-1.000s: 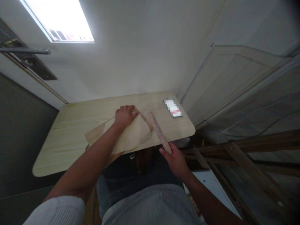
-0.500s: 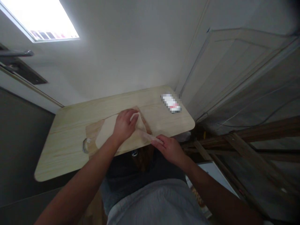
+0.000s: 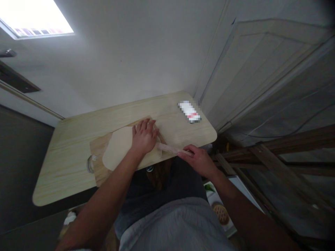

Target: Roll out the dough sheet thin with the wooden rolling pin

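Observation:
A pale sheet of rolled dough [image 3: 117, 143] lies on a wooden board [image 3: 98, 150]. My left hand [image 3: 144, 136] rests palm down over the right part of the dough, its fingers stretched out and slightly apart. In my right hand [image 3: 199, 159] is one end of a wooden rolling pin [image 3: 170, 149], dusted whitish. The pin's far end reaches the dough's right side, close to my left hand. Part of the dough is hidden beneath my left hand and forearm.
The board sits on a light wood table [image 3: 65, 150] with rounded corners, against a white door [image 3: 125, 62]. A phone [image 3: 190, 111] lies at the table's right end. Below on the right stand wooden beams [image 3: 274, 164] and a pie-like lattice item [image 3: 220, 213].
My left hand has gone from lifting the dough's right edge with bent fingers to lying flat on it. My right hand has drawn the rolling pin a little to the right.

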`<state>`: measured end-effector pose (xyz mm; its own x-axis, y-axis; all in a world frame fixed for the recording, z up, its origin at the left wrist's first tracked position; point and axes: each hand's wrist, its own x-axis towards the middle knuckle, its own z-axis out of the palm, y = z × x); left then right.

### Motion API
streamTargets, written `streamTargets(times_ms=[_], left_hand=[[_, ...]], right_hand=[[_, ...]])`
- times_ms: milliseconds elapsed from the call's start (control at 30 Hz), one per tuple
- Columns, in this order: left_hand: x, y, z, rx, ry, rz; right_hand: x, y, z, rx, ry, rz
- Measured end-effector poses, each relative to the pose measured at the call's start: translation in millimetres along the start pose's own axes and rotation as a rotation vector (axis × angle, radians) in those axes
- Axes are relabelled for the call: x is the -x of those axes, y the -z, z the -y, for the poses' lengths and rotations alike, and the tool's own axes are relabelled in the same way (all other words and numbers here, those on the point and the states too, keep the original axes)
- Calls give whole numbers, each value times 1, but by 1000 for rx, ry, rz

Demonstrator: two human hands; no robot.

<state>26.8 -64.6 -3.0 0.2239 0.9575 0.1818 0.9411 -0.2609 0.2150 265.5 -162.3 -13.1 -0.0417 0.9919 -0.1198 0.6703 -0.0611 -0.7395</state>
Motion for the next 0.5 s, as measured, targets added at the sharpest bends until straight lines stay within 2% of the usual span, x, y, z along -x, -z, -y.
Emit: streamTargets(times_ms=[233,367,500], left_hand=[[-38,-9,-8,-18,-18,94],[-60,-17,-14,-21,-50,88],[-60,-19,-15,-12,-51,77]], right_hand=[[2,-2,-10,72,-48,-73],[0,-2,-7,130,-67,-115],[2,-3,-3,118,-57,-116]])
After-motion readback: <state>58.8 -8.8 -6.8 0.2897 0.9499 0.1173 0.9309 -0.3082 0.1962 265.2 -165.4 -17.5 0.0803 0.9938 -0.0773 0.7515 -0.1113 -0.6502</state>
